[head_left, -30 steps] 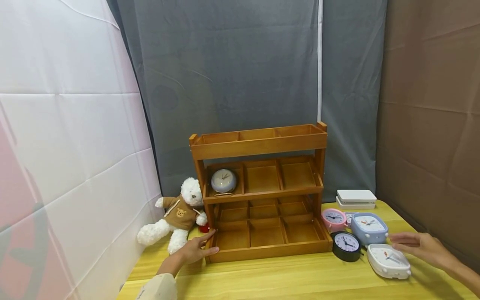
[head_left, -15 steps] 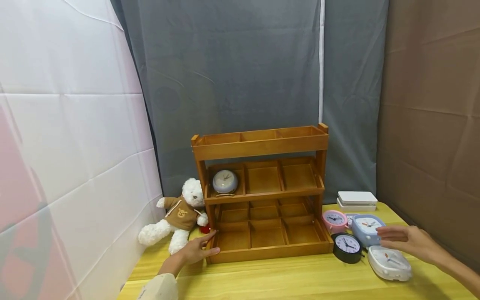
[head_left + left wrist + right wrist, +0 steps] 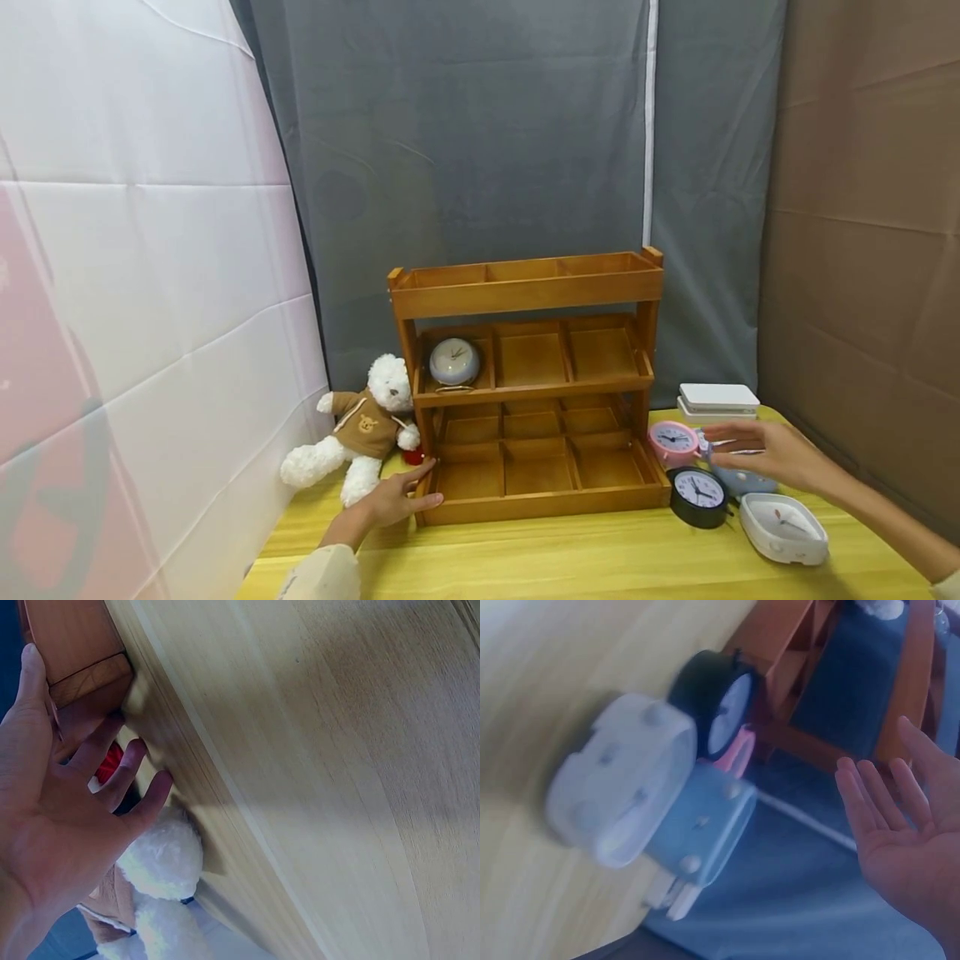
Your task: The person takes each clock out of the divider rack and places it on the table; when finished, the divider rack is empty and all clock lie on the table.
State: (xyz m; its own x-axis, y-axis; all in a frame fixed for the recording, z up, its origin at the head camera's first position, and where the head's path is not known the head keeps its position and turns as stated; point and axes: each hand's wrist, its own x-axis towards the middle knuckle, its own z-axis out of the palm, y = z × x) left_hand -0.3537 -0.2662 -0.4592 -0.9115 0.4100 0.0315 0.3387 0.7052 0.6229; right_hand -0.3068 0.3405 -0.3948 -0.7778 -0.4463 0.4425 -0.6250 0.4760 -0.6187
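Note:
My left hand [image 3: 390, 502] rests at the lower left corner of a brown wooden tiered shelf [image 3: 528, 297]. Thumb and index finger touch that corner, while the other fingers spread loosely beside it in the left wrist view. My right hand [image 3: 772, 454] hovers, fingers extended and holding nothing, over a blue alarm clock [image 3: 742, 483], partly hiding it. Around that clock lie a white alarm clock [image 3: 783, 533], a black round one [image 3: 697, 497] and a pink one [image 3: 673, 440]. A round pale clock [image 3: 453, 362] sits in the left compartment of the shelf's upper slanted tier.
A white teddy bear [image 3: 367, 429] in a brown hoodie leans against the shelf's left side, by a small red object [image 3: 413, 456]. Flat white boxes [image 3: 717, 400] are stacked at the table's back right. Grey, white and brown cloth hangs around the yellow wood-grain table [image 3: 555, 558].
My right hand has moved left and away from me, from beside the white clock to over the blue clock. My left hand stays on the shelf corner; the clocks have not moved.

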